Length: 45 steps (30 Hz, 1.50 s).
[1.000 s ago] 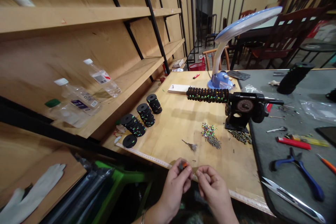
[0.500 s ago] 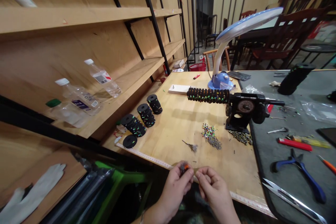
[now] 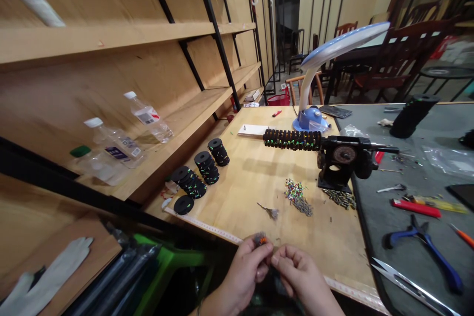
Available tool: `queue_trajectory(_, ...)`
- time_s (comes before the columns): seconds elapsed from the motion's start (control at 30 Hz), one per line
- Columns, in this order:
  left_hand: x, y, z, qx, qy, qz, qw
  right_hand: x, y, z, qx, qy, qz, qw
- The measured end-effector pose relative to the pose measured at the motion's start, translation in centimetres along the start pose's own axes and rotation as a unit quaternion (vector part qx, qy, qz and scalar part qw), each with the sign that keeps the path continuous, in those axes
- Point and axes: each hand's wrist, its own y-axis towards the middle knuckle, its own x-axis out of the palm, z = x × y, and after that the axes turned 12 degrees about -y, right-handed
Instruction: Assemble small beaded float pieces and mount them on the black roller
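Observation:
At the table's front edge, my left hand (image 3: 242, 269) is closed on a small dark grey and orange piece (image 3: 261, 240), whose exact kind I cannot make out. Close beside it, my right hand (image 3: 301, 271) is pinched, thumb against fingers. Whatever lies in that pinch is too small or hidden to name. Beyond the hands, a small bundle of thin grey strands (image 3: 270, 211) rests on the wooden table (image 3: 244, 192). Further back are a pile of tiny multicoloured beads (image 3: 293, 188) and a heap of small grey metal parts (image 3: 304, 206).
A black geared device (image 3: 338, 158) carries a row of black rings (image 3: 292, 139) dotted with colours. Black foam spools (image 3: 190, 183) stand at left. Pliers (image 3: 425, 247), scissors (image 3: 414, 286) and a red-handled tool (image 3: 415, 208) lie on the grey mat. A desk lamp (image 3: 309, 118) stands behind.
The head view has shifted a little, so the table and shelves appear slightly lower. Both hands stay close together, with small finger movements; the grey and orange piece remains in my left hand.

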Motion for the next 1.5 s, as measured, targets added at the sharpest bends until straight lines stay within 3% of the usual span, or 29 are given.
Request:
queue_trajectory(0.87,-0.3,0.1,0.6,-0.001,0.042,-0.039,0.998,-0.2,0.3,-0.4,0.021,0.024,-0.023,0.999)
queue_trajectory(1.5,0.0,-0.2,1.2,-0.011,0.077,-0.041,0.996,-0.5,0.4,-0.6,0.013,0.014,0.011,1.0)
